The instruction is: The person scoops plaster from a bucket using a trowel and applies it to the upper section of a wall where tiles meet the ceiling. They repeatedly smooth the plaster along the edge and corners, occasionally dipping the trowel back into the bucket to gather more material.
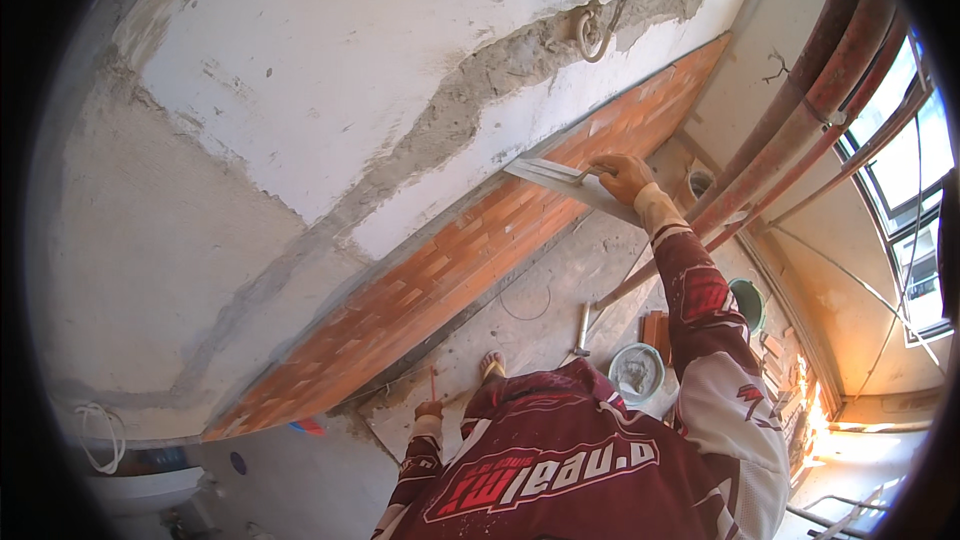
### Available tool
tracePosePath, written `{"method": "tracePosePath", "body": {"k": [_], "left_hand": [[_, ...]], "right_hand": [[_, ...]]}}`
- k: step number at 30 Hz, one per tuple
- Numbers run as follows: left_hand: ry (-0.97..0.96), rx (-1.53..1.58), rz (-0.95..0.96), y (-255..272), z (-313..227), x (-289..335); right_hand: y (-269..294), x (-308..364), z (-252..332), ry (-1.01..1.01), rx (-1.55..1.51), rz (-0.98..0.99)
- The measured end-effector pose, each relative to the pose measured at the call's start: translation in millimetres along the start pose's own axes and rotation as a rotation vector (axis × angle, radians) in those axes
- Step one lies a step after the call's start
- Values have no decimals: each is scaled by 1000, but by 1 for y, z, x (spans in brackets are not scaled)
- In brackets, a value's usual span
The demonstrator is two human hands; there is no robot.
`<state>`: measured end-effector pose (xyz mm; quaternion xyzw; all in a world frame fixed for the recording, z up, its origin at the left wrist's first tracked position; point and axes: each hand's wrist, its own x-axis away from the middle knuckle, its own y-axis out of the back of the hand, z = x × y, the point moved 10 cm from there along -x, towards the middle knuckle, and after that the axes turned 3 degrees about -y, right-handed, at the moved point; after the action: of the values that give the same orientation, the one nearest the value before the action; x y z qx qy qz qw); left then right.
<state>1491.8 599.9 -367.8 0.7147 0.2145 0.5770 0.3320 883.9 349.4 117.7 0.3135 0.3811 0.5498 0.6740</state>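
My right hand (625, 178), in an orange-brown glove, is closed around the handle of a long flat metal trowel (565, 180). The trowel's far end lies at the upper edge of an orange brick wall (440, 265), where it meets the white plastered wall (330, 70). Low and close to my body, my left hand (428, 408) is closed on a thin red stick, perhaps a pencil, pointing up. A rough grey channel (450, 110) runs through the plaster, with a looped conduit (592, 40) coming out of it.
On the floor stand a bucket of grey mix (637, 373) and a green bucket (748, 305). Near them lie a hammer (582, 328) and loose bricks (656, 333). Thick red pipes (800, 110) rise at the right, before a window (905, 200). A white cable coil (102, 440) hangs at lower left.
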Motion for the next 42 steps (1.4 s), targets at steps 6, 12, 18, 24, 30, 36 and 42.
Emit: {"method": "tracePosePath", "body": {"k": [6, 12, 18, 24, 30, 36, 42], "left_hand": [[572, 888, -61, -28, 35, 18], [440, 703, -105, -7, 31, 8], [417, 853, -199, 27, 39, -6], [517, 1094, -97, -9, 84, -23], [469, 873, -56, 8, 83, -8], [497, 720, -10, 17, 93, -8], [510, 948, -25, 91, 74, 22]], "right_hand": [[13, 39, 23, -50, 93, -135], [-4, 54, 13, -239, 199, -320], [-37, 46, 26, -281, 213, -380], [-78, 55, 80, -278, 174, -329], [-103, 72, 121, -322, 122, -297], [-116, 88, 173, -334, 97, -221], [-94, 86, 154, -372, 126, -330]]}}
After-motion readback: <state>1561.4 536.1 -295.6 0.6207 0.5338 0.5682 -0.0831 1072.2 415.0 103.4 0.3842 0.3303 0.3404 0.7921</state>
